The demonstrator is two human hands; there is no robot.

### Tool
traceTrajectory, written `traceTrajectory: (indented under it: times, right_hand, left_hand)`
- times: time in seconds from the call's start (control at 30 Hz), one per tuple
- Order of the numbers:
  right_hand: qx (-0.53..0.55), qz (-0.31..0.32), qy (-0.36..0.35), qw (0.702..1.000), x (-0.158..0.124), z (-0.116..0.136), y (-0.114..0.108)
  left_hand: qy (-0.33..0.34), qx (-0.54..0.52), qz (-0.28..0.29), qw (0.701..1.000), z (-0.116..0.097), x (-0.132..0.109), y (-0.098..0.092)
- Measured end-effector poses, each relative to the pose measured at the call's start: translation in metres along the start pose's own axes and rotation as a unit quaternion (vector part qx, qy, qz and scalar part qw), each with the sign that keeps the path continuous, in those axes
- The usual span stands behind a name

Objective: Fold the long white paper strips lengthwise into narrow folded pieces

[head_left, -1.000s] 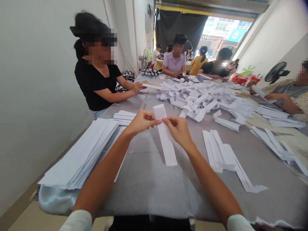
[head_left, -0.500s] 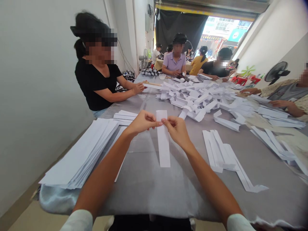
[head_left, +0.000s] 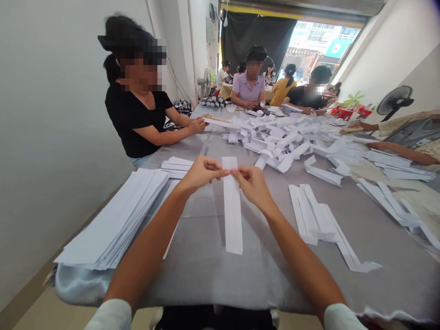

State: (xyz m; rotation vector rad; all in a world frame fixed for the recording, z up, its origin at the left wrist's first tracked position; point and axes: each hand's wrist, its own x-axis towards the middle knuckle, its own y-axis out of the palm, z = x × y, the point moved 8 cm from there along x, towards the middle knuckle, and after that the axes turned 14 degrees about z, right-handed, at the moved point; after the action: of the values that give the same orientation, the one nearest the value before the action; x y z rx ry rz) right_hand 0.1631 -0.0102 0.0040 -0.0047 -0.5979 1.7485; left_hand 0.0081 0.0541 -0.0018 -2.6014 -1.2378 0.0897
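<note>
A long white paper strip (head_left: 233,215) hangs between my hands over the grey cloth, its lower end toward me. My left hand (head_left: 207,173) pinches its left edge near the top, thumb on the front face. From the other side my right hand (head_left: 252,182) grips the strip at the same height, and the two thumb tips almost meet. Left of my left forearm lies a thick stack of white paper sheets (head_left: 113,220). Several folded paper strips (head_left: 319,217) rest to the right of my right forearm.
A big heap of folded white paper pieces (head_left: 282,137) covers the table's far middle. Co-workers sit around the grey-covered table (head_left: 268,279); a person in black (head_left: 144,114) at the left holds a strip. More paper strips (head_left: 395,206) lie far right, near a black fan (head_left: 395,98).
The lower end of the strip has swung down and closer to me, so more of its length shows. Both hands keep their pinch near the top.
</note>
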Motion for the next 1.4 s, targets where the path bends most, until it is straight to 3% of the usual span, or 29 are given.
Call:
traceTrajectory:
  times: [0.23,0.4,0.6,0.93,1.1,1.23,1.4]
  right_hand:
    - [-0.017,-0.049,0.004,0.999,-0.003,0.004,-0.005]
    - [-0.050,-0.049,0.004,0.998,-0.003,0.006,-0.006]
    - [-0.006,-0.030,0.020,0.999,-0.003,-0.002,0.006]
    - [-0.001,-0.057,0.021,0.998,-0.004,-0.004,0.003]
    - [0.081,-0.029,0.045,0.995,-0.004,-0.008,0.011]
    - [0.081,-0.039,0.040,0.995,-0.004,-0.007,0.009]
    - [0.093,-0.020,0.028,0.995,-0.004,-0.003,0.009]
  left_hand:
    - [0.010,0.004,0.011,1.000,-0.006,-0.001,0.004]
    - [0.043,-0.037,-0.033,0.998,-0.006,0.002,0.003]
    - [0.083,-0.073,-0.097,0.989,-0.003,0.003,-0.004]
    - [0.086,-0.013,-0.030,0.996,-0.010,0.006,0.010]
    - [0.134,0.089,-0.097,0.982,-0.018,0.003,0.012]
    - [0.131,0.192,-0.159,0.960,-0.024,-0.005,0.015]
    - [0.135,0.198,-0.193,0.951,-0.027,-0.010,0.015]
